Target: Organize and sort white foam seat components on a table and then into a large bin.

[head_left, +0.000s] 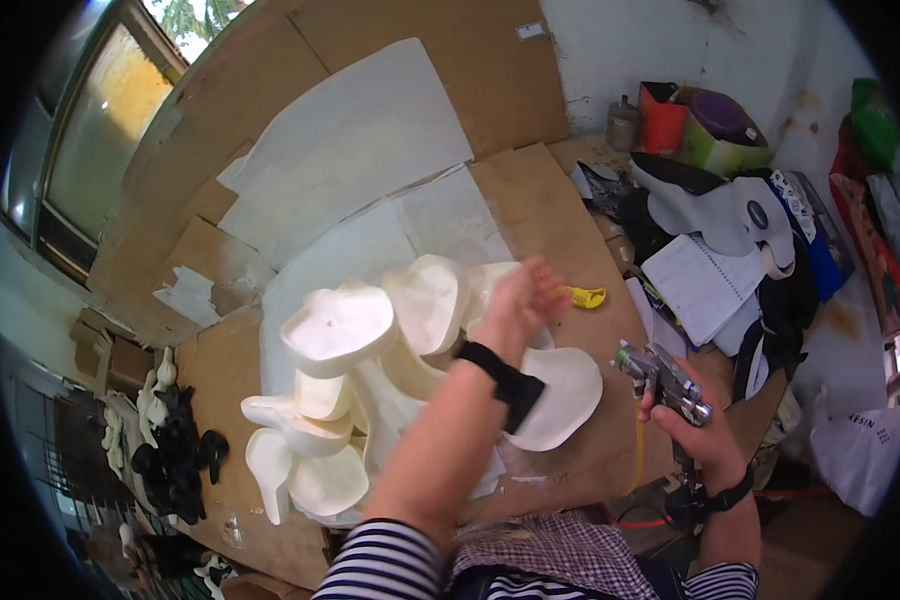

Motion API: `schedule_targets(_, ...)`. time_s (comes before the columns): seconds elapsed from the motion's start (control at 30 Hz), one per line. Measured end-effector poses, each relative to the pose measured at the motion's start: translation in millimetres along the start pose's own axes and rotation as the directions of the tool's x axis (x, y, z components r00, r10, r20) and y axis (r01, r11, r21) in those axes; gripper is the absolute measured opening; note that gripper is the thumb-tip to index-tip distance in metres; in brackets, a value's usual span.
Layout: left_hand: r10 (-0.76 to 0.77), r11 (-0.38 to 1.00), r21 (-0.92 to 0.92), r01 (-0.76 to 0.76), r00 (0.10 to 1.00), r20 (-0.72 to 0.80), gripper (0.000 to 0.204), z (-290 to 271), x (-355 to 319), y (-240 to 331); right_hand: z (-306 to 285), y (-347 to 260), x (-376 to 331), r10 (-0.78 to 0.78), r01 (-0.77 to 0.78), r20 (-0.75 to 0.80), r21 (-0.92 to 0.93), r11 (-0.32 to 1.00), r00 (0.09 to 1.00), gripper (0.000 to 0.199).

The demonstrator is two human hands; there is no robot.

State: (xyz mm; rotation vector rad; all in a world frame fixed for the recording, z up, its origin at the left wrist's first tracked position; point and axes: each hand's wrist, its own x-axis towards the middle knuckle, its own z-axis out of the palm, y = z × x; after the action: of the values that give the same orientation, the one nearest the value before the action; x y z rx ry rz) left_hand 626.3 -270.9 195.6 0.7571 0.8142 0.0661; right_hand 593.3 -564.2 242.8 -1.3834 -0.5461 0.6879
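My left hand (520, 303) reaches forward over a cluster of cream-white moulded parts (370, 390) with rounded cup tops, fingers curled at the rim of one cup; whether it grips the cup I cannot tell. A black strap wraps that wrist. My right hand (692, 425) is closed around a metal spray gun (660, 375), held above the right edge of the cardboard-covered bench (550, 210), nozzle pointing left toward a flat cream piece (568, 395).
White paper sheets (350, 150) cover the cardboard behind the parts. A yellow scrap (587, 297) lies near my left hand. Notebooks, tape, tins and boxes (720, 230) crowd the right side. Small black and white pieces (175, 440) sit low on the left.
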Motion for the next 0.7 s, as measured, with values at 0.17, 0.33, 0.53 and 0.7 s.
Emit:
schedule_targets(0.17, -0.204, 0.774, -0.633, 0.008, 0.950, -0.237, 0.049, 4, 85, -102, -33, 25, -33, 0.116, -0.112, -0.180, 0.035, 0.993, 0.977, 0.060)
schedule_targets(0.33, 0.044, 0.576, -0.739, -0.351, 0.915, -0.400, 0.036, -70, 150, -112, -42, 31, -53, 0.168, -0.156, -0.220, 0.069, 0.985, 0.961, 0.059)
schedule_targets(0.53, -0.009, 0.529, -0.842, -0.111, 0.991, -0.136, 0.028, -57, 106, -80, -45, 3, -39, 0.129, -0.127, -0.272, 0.023, 0.992, 0.954, 0.052)
schedule_targets(0.7, 0.056, 0.560, -0.828, 0.042, 0.995, 0.088, 0.029, -24, 51, -28, -12, -23, -26, 0.044, -0.049, -0.256, -0.015, 0.999, 0.966, 0.063)
